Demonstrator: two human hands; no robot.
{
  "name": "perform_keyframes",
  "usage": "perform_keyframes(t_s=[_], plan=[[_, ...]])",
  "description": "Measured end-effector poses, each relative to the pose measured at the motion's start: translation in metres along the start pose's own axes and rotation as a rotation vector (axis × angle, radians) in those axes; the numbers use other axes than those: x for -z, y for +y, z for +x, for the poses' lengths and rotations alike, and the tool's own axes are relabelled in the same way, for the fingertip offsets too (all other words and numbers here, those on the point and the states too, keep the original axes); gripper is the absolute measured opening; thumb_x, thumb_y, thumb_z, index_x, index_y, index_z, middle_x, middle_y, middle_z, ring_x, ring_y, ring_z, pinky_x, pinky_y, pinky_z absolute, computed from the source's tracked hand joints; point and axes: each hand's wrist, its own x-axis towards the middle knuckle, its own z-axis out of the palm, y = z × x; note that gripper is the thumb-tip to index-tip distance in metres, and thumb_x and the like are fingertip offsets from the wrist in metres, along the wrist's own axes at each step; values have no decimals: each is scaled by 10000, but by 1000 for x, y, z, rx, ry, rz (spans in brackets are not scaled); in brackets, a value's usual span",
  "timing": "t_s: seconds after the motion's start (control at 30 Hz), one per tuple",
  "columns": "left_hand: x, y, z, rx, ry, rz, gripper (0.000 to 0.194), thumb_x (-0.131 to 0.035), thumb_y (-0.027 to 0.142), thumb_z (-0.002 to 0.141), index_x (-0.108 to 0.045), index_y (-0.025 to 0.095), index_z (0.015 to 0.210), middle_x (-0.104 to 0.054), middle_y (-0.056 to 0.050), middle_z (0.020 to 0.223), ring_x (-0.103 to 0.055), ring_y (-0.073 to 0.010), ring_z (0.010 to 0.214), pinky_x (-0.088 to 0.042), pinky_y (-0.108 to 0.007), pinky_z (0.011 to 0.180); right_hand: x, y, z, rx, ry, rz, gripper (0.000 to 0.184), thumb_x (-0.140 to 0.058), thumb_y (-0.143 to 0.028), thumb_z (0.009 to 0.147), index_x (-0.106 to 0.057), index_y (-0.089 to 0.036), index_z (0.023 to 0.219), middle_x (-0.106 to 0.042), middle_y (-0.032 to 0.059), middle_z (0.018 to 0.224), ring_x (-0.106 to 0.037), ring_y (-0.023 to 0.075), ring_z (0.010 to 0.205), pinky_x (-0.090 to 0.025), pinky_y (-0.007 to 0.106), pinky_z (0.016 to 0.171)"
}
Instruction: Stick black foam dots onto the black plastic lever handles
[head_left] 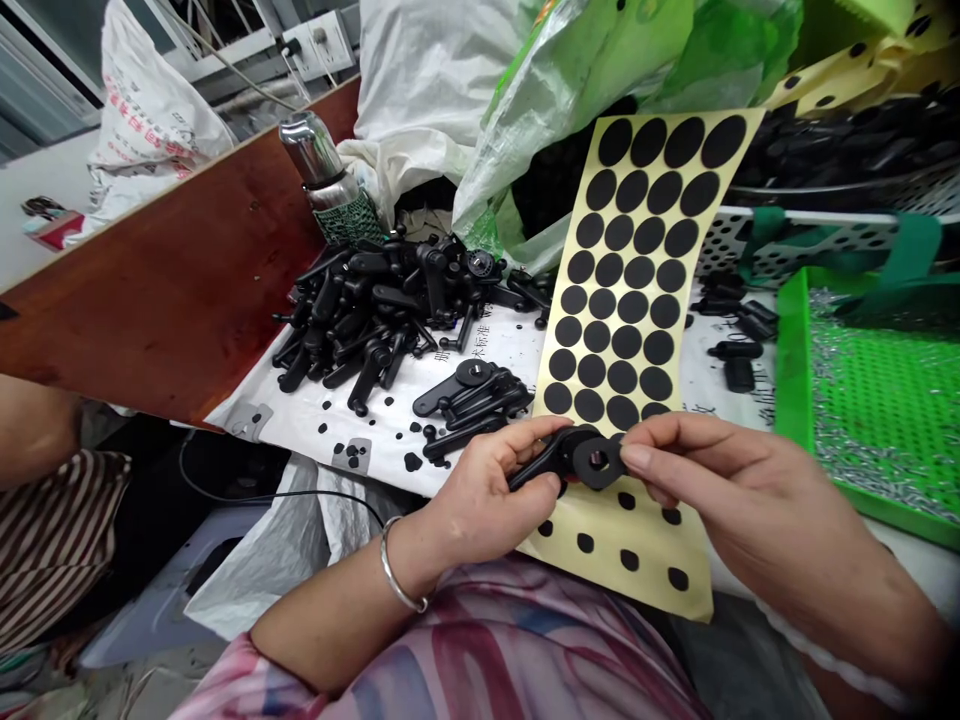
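My left hand (491, 490) grips the arm of a black plastic lever (551, 462). My right hand (720, 475) pinches the lever's round, holed head between thumb and fingertips, above a yellow backing sheet (660, 560). Rows of round black adhesive pads (622, 270) cover the sheet's far part, and the pads nearest my hands are spaced more sparsely. A heap of similar black levers (360, 320) lies at the far left of the sheet, and a smaller stack (472, 400) lies closer to my left hand on printed white paper (375, 430).
A steel thermos (319, 165) stands by a reddish wooden board (165, 260). White sacks and a green bag (585, 90) crowd the back. A green perforated tray of metal pieces (862, 400) sits right. A striped sleeve (52, 530) shows a co-worker at left.
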Motion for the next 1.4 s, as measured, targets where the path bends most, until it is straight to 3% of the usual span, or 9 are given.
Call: perform_keyframes(t_s=[0.3,0.63,0.8,1.13,1.4], plan=[[0,1,-1,-12,-52,14,575,-603,160,724,-492,83,1283,-649,-149,1167,-613,-247,1085,-486,-327,924,-1,-2,-1,-18,5,-6,238,-700,-411,662,-682,-174,653,-584,13,539,-474,115,470,-378,209,406],[-1,3,-3,11,-17,33,562,-611,270,773,-490,63,1281,-652,-153,1111,-624,-232,962,-500,-326,808,-3,6,-3,-1,55,-9,215,-716,-390,682,-692,-178,708,-673,44,639,-561,141,528,-438,212,451],[-2,-1,-1,7,41,20,534,-639,271,764,-517,75,1245,-650,-155,1127,-616,-253,1005,-508,-336,814,-4,8,-4,37,97,-29,197,-712,-374,689,-697,-179,707,-680,48,633,-570,148,507,-443,218,435],[-1,0,0,10,38,79,531,-621,268,776,-510,79,1260,-664,-131,1088,-634,-220,945,-511,-324,820,-7,6,-3,53,93,-49,178,-706,-362,694,-687,-186,677,-676,39,617,-575,147,512,-448,209,440],[-2,-4,2,-36,53,106,493,-596,274,819,-528,54,1255,-658,-156,1129,-623,-244,1023,-486,-365,920,-9,11,-2,121,85,-64,149,-693,-358,708,-690,-212,680,-680,12,615,-606,146,529,-478,193,447]])
